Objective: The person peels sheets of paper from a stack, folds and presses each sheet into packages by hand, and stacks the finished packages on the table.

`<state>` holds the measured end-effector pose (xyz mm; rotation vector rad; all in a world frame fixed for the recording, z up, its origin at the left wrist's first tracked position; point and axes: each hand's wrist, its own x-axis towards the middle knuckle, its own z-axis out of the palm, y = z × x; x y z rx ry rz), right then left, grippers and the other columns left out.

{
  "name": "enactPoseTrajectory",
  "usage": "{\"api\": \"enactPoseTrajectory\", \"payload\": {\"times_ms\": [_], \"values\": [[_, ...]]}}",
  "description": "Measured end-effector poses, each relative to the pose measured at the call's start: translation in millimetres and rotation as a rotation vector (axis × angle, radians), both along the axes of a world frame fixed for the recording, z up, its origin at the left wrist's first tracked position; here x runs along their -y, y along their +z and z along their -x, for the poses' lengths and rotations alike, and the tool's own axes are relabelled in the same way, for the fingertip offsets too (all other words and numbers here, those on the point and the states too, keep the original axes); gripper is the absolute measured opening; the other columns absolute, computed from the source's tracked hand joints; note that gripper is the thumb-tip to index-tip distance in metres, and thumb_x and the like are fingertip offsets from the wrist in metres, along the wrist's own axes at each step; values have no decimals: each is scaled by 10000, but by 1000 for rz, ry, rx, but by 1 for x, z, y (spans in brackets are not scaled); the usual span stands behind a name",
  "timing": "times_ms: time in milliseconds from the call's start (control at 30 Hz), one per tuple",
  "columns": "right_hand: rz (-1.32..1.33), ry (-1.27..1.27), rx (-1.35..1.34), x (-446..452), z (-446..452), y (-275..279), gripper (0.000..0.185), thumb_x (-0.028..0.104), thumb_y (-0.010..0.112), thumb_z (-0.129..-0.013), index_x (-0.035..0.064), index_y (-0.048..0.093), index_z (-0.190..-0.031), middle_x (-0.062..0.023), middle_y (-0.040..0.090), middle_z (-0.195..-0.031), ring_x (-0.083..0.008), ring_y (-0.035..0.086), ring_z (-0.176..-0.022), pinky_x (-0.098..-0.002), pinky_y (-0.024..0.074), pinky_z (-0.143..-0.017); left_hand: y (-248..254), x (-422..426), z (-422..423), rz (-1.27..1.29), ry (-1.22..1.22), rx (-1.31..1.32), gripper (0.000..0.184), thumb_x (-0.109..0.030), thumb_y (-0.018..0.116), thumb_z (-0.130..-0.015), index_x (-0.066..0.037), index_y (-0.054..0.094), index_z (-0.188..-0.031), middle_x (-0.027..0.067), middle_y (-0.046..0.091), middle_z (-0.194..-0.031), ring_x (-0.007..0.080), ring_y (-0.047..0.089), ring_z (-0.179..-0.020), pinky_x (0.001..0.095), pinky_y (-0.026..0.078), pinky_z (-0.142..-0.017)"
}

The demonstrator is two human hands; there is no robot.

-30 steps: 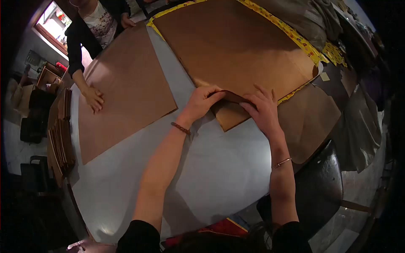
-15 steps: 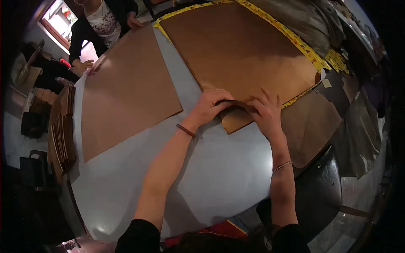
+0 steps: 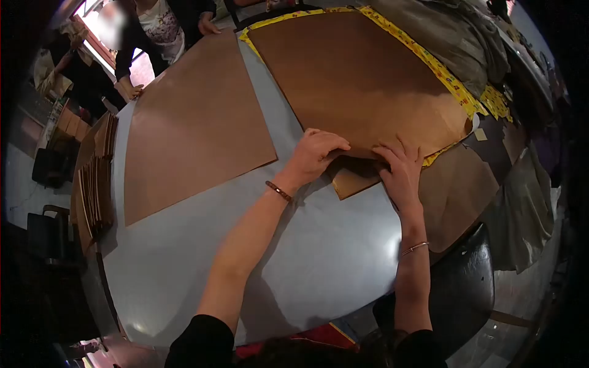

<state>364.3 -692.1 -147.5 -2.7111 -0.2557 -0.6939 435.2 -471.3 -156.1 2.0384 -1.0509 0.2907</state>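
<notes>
Head view: Left hand [image 3: 318, 154], fingers curled, pinches the lifted near edge of a brown sheet [image 3: 362, 80] toward the worktop's [image 3: 331, 245] far right edge; right hand [image 3: 402, 175] rests half spread against it, grip unclear. The sheet looks light, flexible, crease-prone, best taken along that edge.

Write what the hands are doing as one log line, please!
left hand: pinching edge of brown sheet | right hand: on same edge | edge: raised between hands | other sheet: on table
</notes>
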Motion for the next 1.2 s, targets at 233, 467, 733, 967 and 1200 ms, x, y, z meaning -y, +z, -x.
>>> {"api": "enactPoseTrajectory", "payload": {"times_ms": [233, 467, 733, 967, 1200], "values": [[54, 74, 87, 3, 6, 17, 376, 7, 637, -700, 156, 660, -1045, 21, 656, -1067, -212, 465, -1232, -572, 266, -1033, 34, -9, 16, -26, 5, 211, 315, 72, 622, -703, -158, 631, -918, -6, 666, -985, 160, 604, -988, 337, 359, -903], [-22, 227, 244, -11, 11, 29, 310, 16, 616, -707, 131, 658, -992, -76, 681, -947, -244, 626, -968, -420, 458, -882, 61, -17, 25, -102, -54, 219, 403, 58, 645, -684, -177, 633, -1010, 11, 653, -1083, 169, 573, -1098, 382, 311, -988], [-404, 368, -211, -81, -3, 93, 311, 20, 488, -758, 69, 638, -1025, -204, 653, -897, -379, 599, -886, -432, 487, -776, 67, -82, 54, 507, 423, -27, 438, -18, 511, -921, -63, 452, -1352, 86, 478, -1362, 204, 450, -1257, 364, 402, -1009], [-1282, 722, -826, -212, -8, 163, 321, 175, 569, -928, 9, 567, -1203, -29, 612, -1099, -153, 566, -986, -265, 443, -852, 29, -145, 177, 787, 598, -641, 465, 2, 474, -925, -17, 386, -1382, 116, 518, -1276, 201, 538, -1127, 318, 435, -957], [-1667, 980, -827, -339, -7, 223, 346, 254, 611, -910, 81, 563, -1207, -15, 614, -1120, -173, 585, -1007, -326, 487, -870, 3, -148, 342, 813, 337, -795, 728, -36, 525, -908, -68, 80, -1483, 160, 309, -1456, 249, 380, -1291, 370, 347, -1044]]}}
